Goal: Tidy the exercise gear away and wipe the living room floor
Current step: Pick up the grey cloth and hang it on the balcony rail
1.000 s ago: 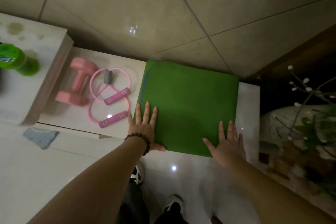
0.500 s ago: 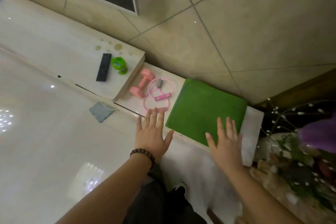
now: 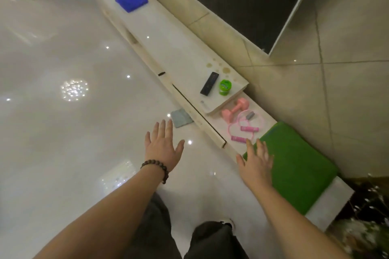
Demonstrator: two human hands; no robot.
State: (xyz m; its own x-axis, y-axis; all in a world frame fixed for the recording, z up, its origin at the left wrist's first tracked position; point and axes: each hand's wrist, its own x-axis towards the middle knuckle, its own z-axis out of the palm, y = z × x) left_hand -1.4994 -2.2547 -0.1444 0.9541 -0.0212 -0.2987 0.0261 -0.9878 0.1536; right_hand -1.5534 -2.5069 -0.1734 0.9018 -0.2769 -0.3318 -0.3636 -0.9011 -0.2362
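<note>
Both hands had lifted off the folded green mat [image 3: 299, 166]; left hand [image 3: 162, 147] and right hand [image 3: 255, 164] hovered spread, holding nothing, perhaps hiding the mat's near corner.

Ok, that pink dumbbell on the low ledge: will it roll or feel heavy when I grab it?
The pink dumbbell is compact, so it is probably heavy for its size. It lies on its side on the glossy ledge, so a push may slide it; whether its ends are round enough to roll cannot be told. The pink resistance band lies right beside it and could snag.
</note>
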